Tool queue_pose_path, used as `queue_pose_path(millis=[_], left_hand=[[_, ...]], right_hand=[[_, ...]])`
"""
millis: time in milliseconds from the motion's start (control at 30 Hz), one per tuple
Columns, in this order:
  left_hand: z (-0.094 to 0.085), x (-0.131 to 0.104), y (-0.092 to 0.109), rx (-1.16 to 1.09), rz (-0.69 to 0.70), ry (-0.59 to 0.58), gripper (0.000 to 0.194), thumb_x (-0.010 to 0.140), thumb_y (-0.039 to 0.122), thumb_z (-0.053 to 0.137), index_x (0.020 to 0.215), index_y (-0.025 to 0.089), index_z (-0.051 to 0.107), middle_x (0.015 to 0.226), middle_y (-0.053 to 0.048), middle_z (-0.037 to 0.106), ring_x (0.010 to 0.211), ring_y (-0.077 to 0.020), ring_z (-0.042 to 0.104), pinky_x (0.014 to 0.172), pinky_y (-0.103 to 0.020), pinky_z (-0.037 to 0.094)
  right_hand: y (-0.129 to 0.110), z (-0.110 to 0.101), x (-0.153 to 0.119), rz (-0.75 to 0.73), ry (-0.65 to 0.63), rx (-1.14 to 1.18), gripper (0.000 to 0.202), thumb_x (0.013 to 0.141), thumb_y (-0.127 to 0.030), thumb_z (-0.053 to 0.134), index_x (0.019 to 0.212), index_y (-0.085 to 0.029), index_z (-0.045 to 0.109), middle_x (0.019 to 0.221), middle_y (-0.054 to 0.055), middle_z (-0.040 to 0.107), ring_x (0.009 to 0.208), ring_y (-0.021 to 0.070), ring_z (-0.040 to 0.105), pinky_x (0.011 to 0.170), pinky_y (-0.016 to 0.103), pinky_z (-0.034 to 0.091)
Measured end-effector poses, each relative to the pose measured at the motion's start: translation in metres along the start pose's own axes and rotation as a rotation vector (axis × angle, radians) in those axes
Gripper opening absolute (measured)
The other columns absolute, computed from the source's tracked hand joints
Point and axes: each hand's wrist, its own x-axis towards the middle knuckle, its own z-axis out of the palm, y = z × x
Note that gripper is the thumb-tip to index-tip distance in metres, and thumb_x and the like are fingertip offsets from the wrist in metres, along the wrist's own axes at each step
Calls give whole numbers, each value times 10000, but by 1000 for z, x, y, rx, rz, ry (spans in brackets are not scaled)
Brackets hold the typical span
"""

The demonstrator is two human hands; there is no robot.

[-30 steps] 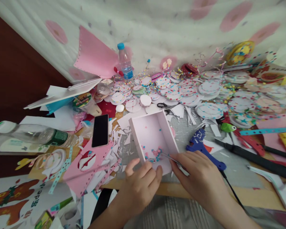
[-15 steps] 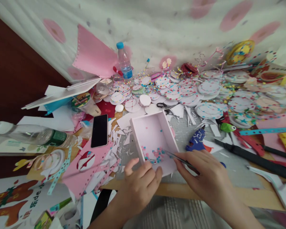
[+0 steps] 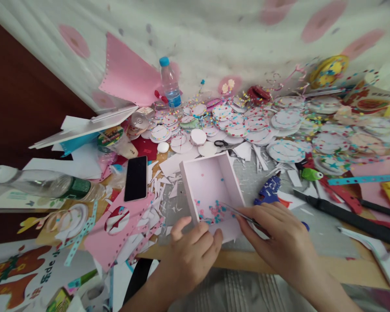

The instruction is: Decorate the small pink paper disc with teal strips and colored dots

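A shallow white box (image 3: 205, 180) sits at the near edge of the table, its near end by my hands. Small pink, red and blue paper bits (image 3: 214, 212) lie mostly at that near end. My left hand (image 3: 193, 249) grips the box's near-left edge with curled fingers; its thumb is partly hidden. In my right hand (image 3: 276, 229) a thin pair of metal tweezers (image 3: 238, 211) is pinched, the tips reaching in among the bits. Whether the tips hold a bit is too small to tell.
Right of the box lie a blue glue gun (image 3: 268, 190) and a black-handled tool (image 3: 351, 216). A phone (image 3: 136, 178) and paper scraps (image 3: 153, 195) lie left. Behind are scissors (image 3: 221, 143), decorated white paper discs (image 3: 286, 150) and an upright water bottle (image 3: 170, 84).
The box has shifted very slightly to the right, with the paper bits moving along. My left hand has moved a little with it; the right hand stays nearly in place, still with the tweezers.
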Motion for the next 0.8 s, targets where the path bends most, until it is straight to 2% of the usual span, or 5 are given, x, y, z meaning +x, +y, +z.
queue_pose_path(millis=[167,333,467,667,800], left_hand=[[1,-1,-1,7,2,9,248,965,89,416,1073,130,635,748,16,656,931,-126,588,1017,-381,225],[-2,1,1,-4,20,-14,282,989,105,367,1076,118,635,762,7,661,952,-128,581,1031,-393,198],[-4,3,1,15,27,-3,231,967,111,435,1063,124,645,739,16,654,947,-132,589,1025,-380,207],[-3,4,2,-4,12,13,230,972,112,428,1051,125,644,726,22,654,933,-119,587,1040,-376,183],[-3,3,2,-9,5,6,217,956,98,447,1062,131,633,736,31,652,920,-121,602,1014,-381,221]], right_hand=[[1,1,0,-15,8,-40,135,897,-150,545,829,-171,660,660,15,659,608,149,593,609,308,372],[-3,3,4,-67,-21,-96,200,911,-145,491,804,-159,660,621,23,649,589,159,596,587,315,362],[-4,3,5,-75,-18,-119,208,912,-137,478,814,-163,659,644,31,667,604,159,601,593,315,363],[-3,3,3,-71,4,-67,189,905,-124,507,801,-169,658,630,17,659,589,149,593,597,308,364],[-2,-1,1,-17,4,4,154,900,-141,537,828,-173,669,640,13,652,587,140,596,597,302,384]])
